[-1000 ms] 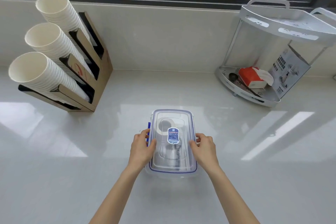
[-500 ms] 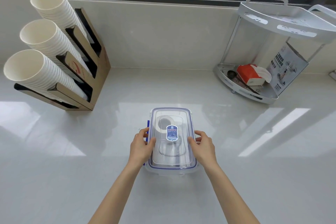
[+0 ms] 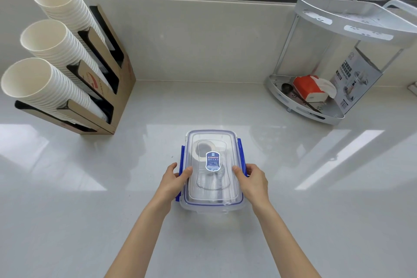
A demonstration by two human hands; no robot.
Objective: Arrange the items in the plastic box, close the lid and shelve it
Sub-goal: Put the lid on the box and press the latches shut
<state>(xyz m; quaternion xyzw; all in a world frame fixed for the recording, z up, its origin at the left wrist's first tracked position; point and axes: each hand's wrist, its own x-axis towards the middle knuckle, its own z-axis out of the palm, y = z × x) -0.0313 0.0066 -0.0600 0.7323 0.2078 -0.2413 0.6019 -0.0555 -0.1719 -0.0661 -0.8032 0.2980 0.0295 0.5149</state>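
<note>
A clear plastic box (image 3: 212, 206) stands on the white counter with its transparent lid (image 3: 223, 142) on top, a blue label in the lid's middle. Through the lid I see a roll of tape (image 3: 198, 150) and dim darker items. Blue side latches (image 3: 241, 153) stick out on both long sides. My left hand (image 3: 174, 179) grips the left side, thumb on the lid's edge, fingers on the left latch. My right hand (image 3: 253, 179) grips the right side the same way, fingers over the right latch.
A cardboard holder (image 3: 117, 88) with three stacks of paper cups (image 3: 47, 88) stands at the back left. A white two-tier corner rack (image 3: 334, 110) at the back right holds a red tissue pack (image 3: 309, 89) and a printed box (image 3: 356, 77). A window runs along the back wall.
Both blue side latches now stick out more visibly from the box's sides, and my hands have shifted from the lid's top edges onto the latches. The box has stayed in place.
</note>
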